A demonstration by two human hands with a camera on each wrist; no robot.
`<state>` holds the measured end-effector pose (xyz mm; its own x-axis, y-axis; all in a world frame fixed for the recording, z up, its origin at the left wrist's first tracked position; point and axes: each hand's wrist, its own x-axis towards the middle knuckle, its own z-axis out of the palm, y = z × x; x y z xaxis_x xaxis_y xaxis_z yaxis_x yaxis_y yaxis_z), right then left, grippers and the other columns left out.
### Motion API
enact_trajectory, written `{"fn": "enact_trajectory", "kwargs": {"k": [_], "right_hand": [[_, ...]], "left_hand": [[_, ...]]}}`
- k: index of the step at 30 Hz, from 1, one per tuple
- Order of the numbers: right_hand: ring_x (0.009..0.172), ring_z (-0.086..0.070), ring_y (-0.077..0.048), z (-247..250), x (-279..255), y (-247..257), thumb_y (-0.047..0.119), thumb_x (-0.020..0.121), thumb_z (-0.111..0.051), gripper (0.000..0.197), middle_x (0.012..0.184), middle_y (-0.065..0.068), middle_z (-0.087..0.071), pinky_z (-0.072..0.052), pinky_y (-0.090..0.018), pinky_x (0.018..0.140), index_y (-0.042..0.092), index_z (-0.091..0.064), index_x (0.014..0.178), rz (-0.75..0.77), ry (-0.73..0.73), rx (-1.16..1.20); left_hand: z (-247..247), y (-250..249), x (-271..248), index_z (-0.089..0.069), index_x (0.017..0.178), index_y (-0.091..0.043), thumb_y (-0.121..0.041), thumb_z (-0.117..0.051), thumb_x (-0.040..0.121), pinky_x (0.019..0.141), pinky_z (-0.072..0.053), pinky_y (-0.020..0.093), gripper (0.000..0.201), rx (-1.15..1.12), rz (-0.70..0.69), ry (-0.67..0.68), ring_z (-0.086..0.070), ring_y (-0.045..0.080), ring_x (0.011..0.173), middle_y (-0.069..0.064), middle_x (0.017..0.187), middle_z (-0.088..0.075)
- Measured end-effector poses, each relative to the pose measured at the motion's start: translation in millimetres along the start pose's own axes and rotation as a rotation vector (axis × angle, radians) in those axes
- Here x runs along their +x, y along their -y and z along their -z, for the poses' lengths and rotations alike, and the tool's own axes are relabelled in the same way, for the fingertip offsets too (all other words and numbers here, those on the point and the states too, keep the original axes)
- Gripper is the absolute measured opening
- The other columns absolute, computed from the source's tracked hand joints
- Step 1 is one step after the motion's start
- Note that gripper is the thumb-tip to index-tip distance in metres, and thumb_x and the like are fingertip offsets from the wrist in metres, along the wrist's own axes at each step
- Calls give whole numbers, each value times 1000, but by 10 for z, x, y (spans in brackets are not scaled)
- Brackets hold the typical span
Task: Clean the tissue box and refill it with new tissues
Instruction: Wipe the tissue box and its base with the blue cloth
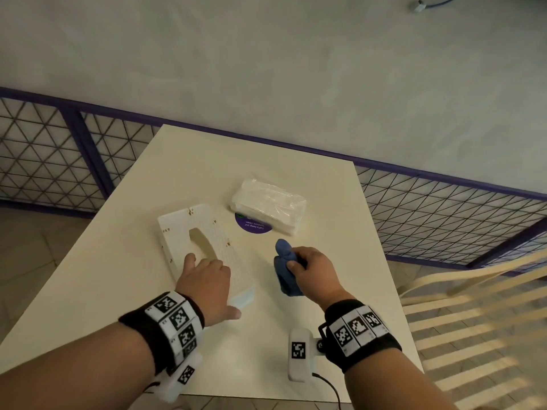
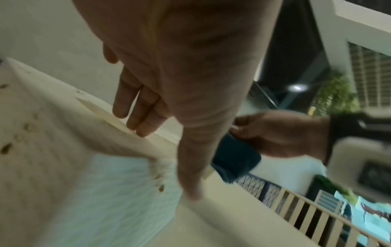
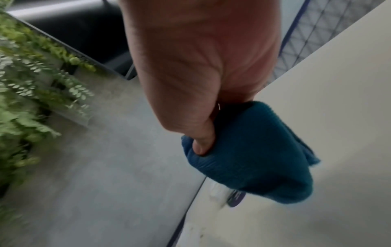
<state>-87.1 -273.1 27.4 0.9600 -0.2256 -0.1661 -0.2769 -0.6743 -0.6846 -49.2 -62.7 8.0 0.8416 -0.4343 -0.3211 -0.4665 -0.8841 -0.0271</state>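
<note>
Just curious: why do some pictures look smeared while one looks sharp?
Head view: sharp, edges bent by the wide lens. Left wrist view: white patterned tissue box smeared by motion. Right wrist view: folded blue cloth fairly clear, green plants streaked.

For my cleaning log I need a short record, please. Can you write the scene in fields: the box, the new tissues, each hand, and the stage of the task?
surface: white table
tissue box: white tissue box, lying flat, its oval opening facing up, brown spots on top
new tissues: wrapped tissue pack, beyond the box, partly covering a purple round sticker
left hand: left hand rests on the near end of the box, fingers straight
right hand: right hand grips a bunched blue cloth, right of the box
stage: pack not yet in the box
</note>
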Motion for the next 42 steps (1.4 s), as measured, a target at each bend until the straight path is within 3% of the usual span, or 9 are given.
{"fn": "enact_trajectory", "kwargs": {"k": [3,6,9,12,19,27,31,37,42], "right_hand": [[92,-54,-16,-90,90,154,6,88,-52,23,102,-3,-64,-35,-18,78,12,-68,103,134,-17,-79],[102,-53,-27,-229,184,264,9,86,-52,26,107,-7,-65,-38,-26,86,12,-70,104,297,3,-181],[114,-53,-33,-414,207,342,9,86,-58,29,123,-11,-63,-38,-30,96,10,-68,113,414,257,-302],[133,-40,-25,-578,245,347,16,94,-53,39,153,-2,-33,-26,-27,107,19,-54,133,367,542,-425],[132,-41,-27,-893,744,595,22,99,-43,55,161,-1,-5,-29,-25,104,23,-22,150,269,501,-472],[122,-51,-33,-688,150,301,29,97,-46,46,158,0,-22,-35,-30,101,34,-39,142,363,556,-624],[122,-51,-33,-669,451,528,30,96,-47,45,157,-4,-26,-36,-31,102,30,-41,141,361,559,-679],[133,-41,-32,-863,1017,724,26,100,-38,50,162,-2,1,-32,-40,110,25,-26,149,283,578,-630],[129,-45,-33,-736,454,453,25,99,-41,47,161,-1,-8,-33,-34,106,25,-34,145,325,568,-543]], "left_hand": [[-54,40,-41,-44,126,-21,-66,-57,70,105,-16,43,72,-16,82,-55,-42,18,119,-4,126,-48],[-62,166,-50,-42,131,-25,-67,-58,68,106,-16,44,77,-97,71,2,-41,16,121,-8,128,-46],[-73,270,-77,-42,131,-29,-53,-64,70,103,-18,44,69,-89,22,32,-41,15,122,-10,130,-45],[-89,286,-101,-40,130,-30,-40,-65,74,103,-17,46,63,-101,2,54,-40,14,124,-11,130,-44],[-6,316,-80,-36,136,-26,-32,-67,77,111,-9,53,67,-67,-21,108,-38,15,128,-8,134,-41],[-64,369,-62,-39,135,-28,-44,-71,71,109,-13,50,74,-98,-34,96,-41,15,126,-8,134,-44],[-90,384,-86,-35,140,-29,-42,-70,73,109,-13,48,77,-138,-33,85,-36,13,131,-10,138,-40],[-78,411,-82,-26,146,-30,-44,-67,74,113,-1,53,83,-140,-34,132,-27,11,137,-12,147,-31],[-91,415,-89,-34,141,-31,-44,-70,72,113,-3,53,78,-176,-37,88,-33,11,133,-13,140,-38]]}}
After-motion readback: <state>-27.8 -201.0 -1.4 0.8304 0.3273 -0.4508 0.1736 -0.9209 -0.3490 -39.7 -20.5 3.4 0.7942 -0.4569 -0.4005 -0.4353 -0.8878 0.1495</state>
